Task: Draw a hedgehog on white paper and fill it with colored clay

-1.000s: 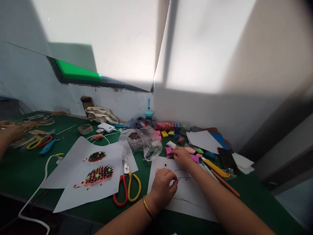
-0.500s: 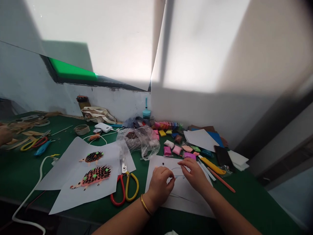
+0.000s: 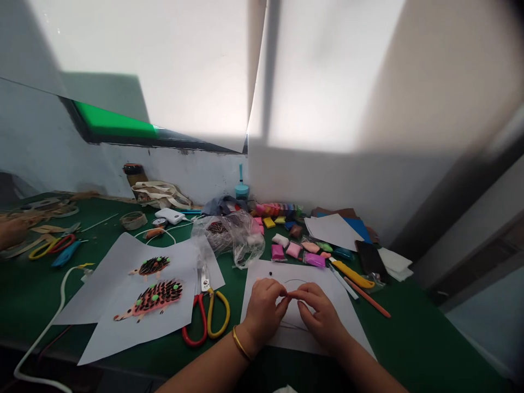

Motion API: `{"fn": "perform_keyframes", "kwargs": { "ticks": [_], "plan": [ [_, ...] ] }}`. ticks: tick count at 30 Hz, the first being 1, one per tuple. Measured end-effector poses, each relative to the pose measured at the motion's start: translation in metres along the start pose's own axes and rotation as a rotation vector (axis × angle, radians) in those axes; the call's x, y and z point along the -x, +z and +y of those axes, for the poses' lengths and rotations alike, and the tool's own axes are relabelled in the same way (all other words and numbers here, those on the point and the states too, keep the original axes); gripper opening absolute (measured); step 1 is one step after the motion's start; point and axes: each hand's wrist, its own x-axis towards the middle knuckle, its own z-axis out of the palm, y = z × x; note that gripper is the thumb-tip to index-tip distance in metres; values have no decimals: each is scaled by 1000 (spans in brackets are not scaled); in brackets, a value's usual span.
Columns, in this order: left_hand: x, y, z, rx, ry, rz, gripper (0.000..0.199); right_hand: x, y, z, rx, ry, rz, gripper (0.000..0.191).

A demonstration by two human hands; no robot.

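The left hand [image 3: 266, 307], with a gold bangle [image 3: 237, 344] at its wrist, and the right hand [image 3: 321, 312] meet at the fingertips over the drawing sheet [image 3: 347, 311], which lies on the green worktop [image 3: 426, 327]; their fingers are drawn near one another, but whether they close on anything small I cannot tell. Just left of the sheet lie red-and-yellow scissors [image 3: 206, 286], with a paper [image 3: 172, 323] bearing two spiny hedgehog figures [image 3: 159, 295] farther left. To the sheet's right are an orange stick [image 3: 368, 298] and a yellow tool [image 3: 354, 274]. A small black ball [image 3: 271, 273] sits near the sheet's far edge, coloured packets [image 3: 293, 249] just past that edge, and a clear plastic bag [image 3: 248, 240] past its far left corner. Well left of the sheet is another person's hand [image 3: 12, 232]; farthest beyond it, a turquoise object [image 3: 242, 191] stands by the wall [image 3: 208, 169]
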Motion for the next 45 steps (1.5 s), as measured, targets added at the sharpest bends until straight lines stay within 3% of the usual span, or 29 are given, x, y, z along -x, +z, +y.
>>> {"fn": "perform_keyframes", "kwargs": {
  "ticks": [15, 27, 45],
  "plan": [
    [2, 2, -2, -96, 65, 33, 10, -1, -3, -5, 271, -104, 15, 31],
    [-1, -5, 5, -81, 63, -18, 9, -12, -24, 33, 320, -95, 249, 24],
    [0, -2, 2, -46, 107, 30, 11, -6, -20, 41, 313, -47, 259, 24]
  ]
}}
